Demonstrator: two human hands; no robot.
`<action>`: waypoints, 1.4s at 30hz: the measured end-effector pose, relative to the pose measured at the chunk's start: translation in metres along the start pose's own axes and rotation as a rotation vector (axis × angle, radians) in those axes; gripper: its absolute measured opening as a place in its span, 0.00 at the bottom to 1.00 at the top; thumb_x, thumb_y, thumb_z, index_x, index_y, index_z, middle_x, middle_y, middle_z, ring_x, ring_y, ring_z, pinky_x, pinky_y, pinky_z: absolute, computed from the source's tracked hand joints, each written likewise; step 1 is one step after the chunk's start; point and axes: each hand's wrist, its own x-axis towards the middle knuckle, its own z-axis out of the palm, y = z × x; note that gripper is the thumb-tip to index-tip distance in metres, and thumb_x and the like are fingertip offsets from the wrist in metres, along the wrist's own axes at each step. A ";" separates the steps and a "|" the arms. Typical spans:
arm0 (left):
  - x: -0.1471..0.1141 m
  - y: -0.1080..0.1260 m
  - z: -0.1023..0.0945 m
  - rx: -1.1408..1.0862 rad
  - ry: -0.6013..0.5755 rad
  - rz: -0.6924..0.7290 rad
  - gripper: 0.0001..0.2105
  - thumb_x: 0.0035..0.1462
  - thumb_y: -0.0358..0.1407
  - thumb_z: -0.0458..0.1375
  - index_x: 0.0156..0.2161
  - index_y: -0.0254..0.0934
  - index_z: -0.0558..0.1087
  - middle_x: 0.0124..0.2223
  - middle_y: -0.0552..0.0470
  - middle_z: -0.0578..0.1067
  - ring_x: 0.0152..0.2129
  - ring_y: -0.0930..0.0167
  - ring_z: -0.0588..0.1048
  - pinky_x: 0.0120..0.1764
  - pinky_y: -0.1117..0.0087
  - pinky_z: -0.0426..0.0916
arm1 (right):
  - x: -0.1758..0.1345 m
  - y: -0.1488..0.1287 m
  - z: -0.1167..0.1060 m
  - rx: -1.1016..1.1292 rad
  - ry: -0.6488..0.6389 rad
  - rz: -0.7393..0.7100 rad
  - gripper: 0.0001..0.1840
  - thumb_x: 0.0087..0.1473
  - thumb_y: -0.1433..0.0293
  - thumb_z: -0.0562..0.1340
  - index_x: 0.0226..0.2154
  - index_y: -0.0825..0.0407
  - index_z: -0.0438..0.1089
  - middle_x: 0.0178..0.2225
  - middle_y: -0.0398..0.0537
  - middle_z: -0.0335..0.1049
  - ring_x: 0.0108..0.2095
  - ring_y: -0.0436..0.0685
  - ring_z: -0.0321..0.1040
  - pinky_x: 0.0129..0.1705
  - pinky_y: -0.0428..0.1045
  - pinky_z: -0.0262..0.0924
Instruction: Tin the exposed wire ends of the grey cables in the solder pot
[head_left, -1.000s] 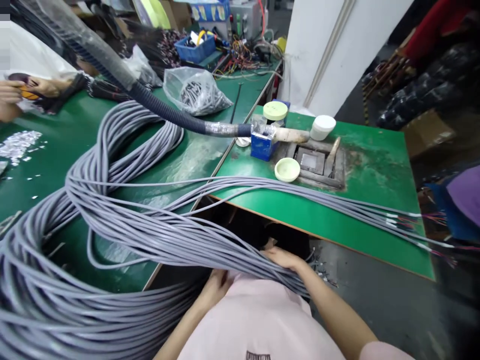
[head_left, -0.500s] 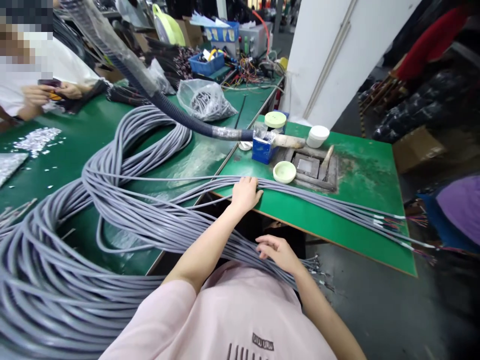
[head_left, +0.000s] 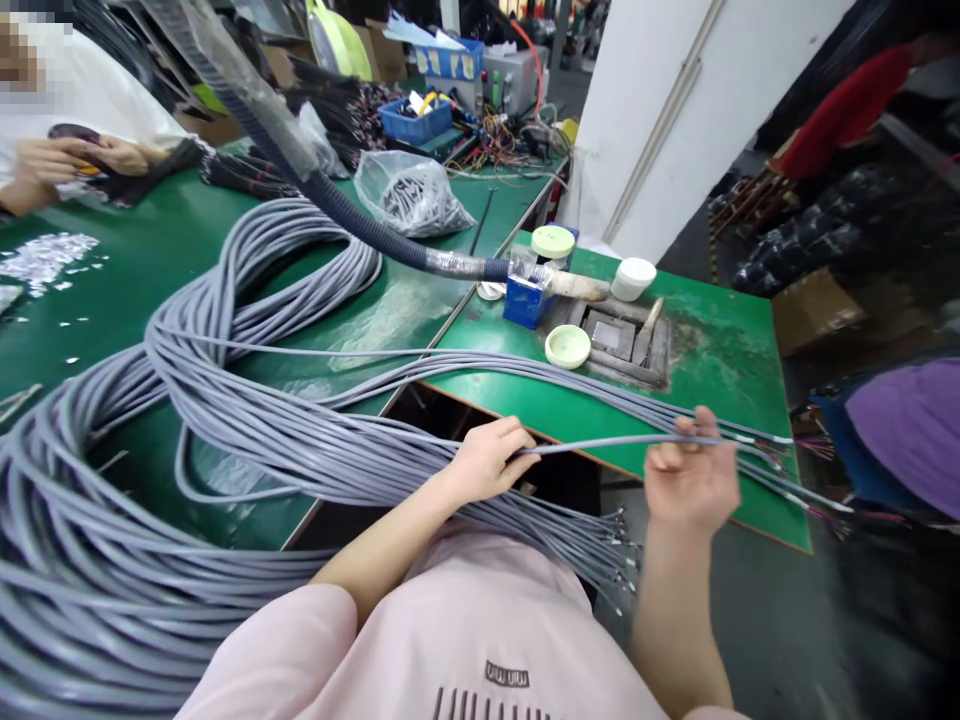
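A single grey cable stretches between my hands above the front edge of the green board. My left hand is closed around it, over the bundle of grey cables that runs past my waist. Farther right, my right hand grips the same cable near its end, palm up and fingers bent. Behind it, several other grey cables lie across the board, with white labels and thin coloured wires at their right ends. The bundle's lower ends hang by my shirt. Large coils fill the left.
A ribbed hose reaches over to a blue box on the green board. A solder-stained metal recess, a pale lid and a white jar are nearby. A co-worker sits at far left; a purple-capped person is at right.
My left hand has left the cables on the board and moved down to the nearer bundle. My right hand has swung right and up, lifting one cable with it.
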 end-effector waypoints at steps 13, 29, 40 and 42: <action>0.028 0.025 0.001 -1.027 -0.216 -0.268 0.25 0.55 0.46 0.59 0.54 0.34 0.68 0.24 0.59 0.62 0.19 0.79 0.60 0.23 0.76 0.57 | -0.076 0.015 -0.020 -1.182 -0.733 0.137 0.21 0.63 0.61 0.47 0.48 0.53 0.69 0.19 0.43 0.67 0.20 0.52 0.65 0.27 0.48 0.57; 0.039 0.024 0.012 -1.199 0.086 -0.579 0.18 0.46 0.46 0.66 0.35 0.32 0.76 0.21 0.56 0.71 0.15 0.81 0.62 0.19 0.78 0.55 | -0.059 0.009 0.028 -0.902 -0.620 0.070 0.18 0.64 0.61 0.49 0.36 0.51 0.69 0.17 0.38 0.58 0.19 0.48 0.57 0.24 0.44 0.53; 0.046 0.019 0.010 -1.287 0.413 -0.640 0.13 0.44 0.41 0.67 0.27 0.33 0.72 0.22 0.54 0.75 0.15 0.81 0.66 0.20 0.79 0.60 | -0.062 0.010 0.025 -0.885 -0.573 0.112 0.17 0.63 0.61 0.50 0.36 0.52 0.70 0.15 0.36 0.55 0.17 0.47 0.54 0.22 0.44 0.50; 0.045 0.021 0.012 -1.263 0.447 -0.636 0.13 0.44 0.40 0.67 0.27 0.33 0.72 0.22 0.53 0.76 0.15 0.80 0.66 0.20 0.79 0.60 | -0.062 0.010 0.025 -0.883 -0.555 0.101 0.16 0.63 0.62 0.50 0.37 0.52 0.70 0.15 0.36 0.56 0.17 0.46 0.54 0.22 0.43 0.51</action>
